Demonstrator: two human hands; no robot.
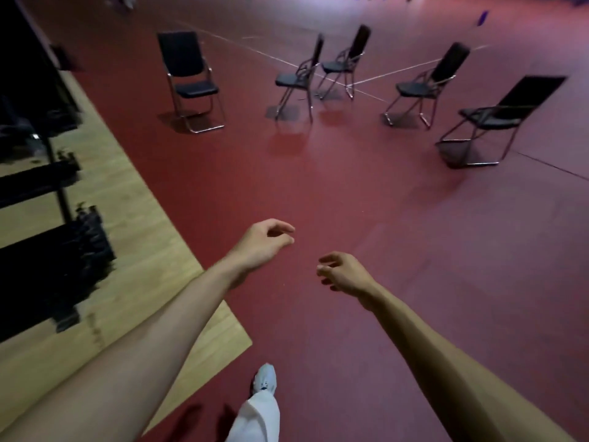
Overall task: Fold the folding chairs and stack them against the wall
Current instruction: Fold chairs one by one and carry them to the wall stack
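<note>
Several unfolded black folding chairs with chrome frames stand on the red floor ahead. The nearest left chair (188,74) faces me. Two chairs (298,79) (345,63) stand close together in the middle. Another chair (427,87) and a far-right chair (497,116) stand to the right. My left hand (261,244) and my right hand (344,272) reach forward over the floor, well short of any chair. Both have loosely curled fingers and hold nothing.
A light wooden floor strip (134,250) runs along the left. Dark stacked shapes (47,272), blurred, stand against the left side. My white shoe (265,378) and trouser leg step on the red floor (350,186).
</note>
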